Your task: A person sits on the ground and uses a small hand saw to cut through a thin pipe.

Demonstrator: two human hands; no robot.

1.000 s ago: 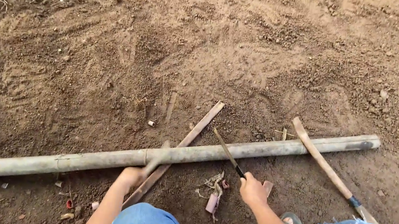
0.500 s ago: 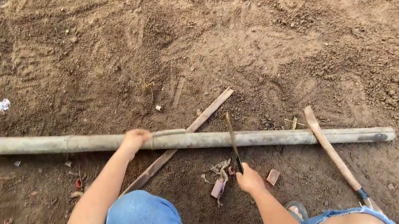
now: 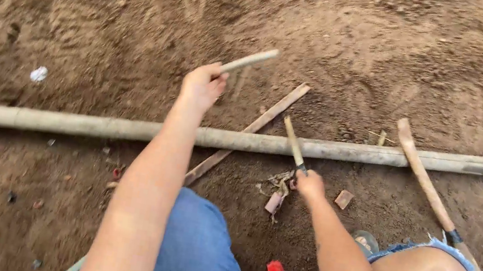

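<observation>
Head view, left hand (image 3: 201, 85) now raised off pole (image 3: 125, 129) gripping stick (image 3: 251, 60), right hand (image 3: 310, 184) clasping knife (image 3: 294, 143).

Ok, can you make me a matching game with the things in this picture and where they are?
Things:
1. short stick
2. knife
3. long pole
4. white scrap

Places:
A. lying across the dirt from side to side
B. held up in the left hand
C. alone on the dirt, far left
D. in the right hand, blade against the pole

Pairs: 1-B, 2-D, 3-A, 4-C
</observation>
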